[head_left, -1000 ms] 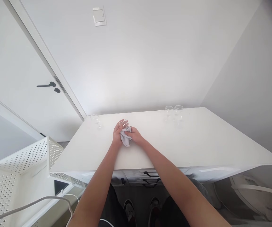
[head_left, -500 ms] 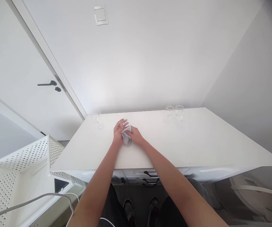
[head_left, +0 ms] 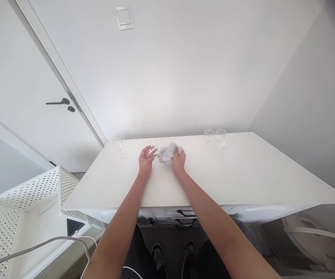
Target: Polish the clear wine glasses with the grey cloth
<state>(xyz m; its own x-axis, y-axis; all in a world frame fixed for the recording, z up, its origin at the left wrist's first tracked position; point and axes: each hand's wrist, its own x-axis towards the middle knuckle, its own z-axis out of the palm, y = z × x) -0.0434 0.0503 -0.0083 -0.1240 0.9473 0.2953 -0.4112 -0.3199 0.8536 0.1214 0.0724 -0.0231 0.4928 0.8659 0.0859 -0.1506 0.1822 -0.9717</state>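
My left hand (head_left: 145,159) is curled around a small clear glass (head_left: 152,151), held just over the white table (head_left: 243,178). To its right, my right hand (head_left: 179,160) grips a crumpled grey cloth (head_left: 169,152), which is bunched above its fingers and sits apart from the glass. One clear stemmed glass (head_left: 118,145) stands upright near the table's back left corner. Two more stemmed glasses (head_left: 214,136) stand side by side at the back right.
A white perforated metal cart (head_left: 25,201) stands left of the table with a pale cable (head_left: 39,245) across it. A white door with a black handle (head_left: 58,103) is at the left. Drawers with black handles (head_left: 185,217) sit under the table. White walls close in behind and to the right.
My right hand has pulled the cloth away from the glass, up and to the right. My left hand has stayed in place with the glass, its fingers now uncovered.
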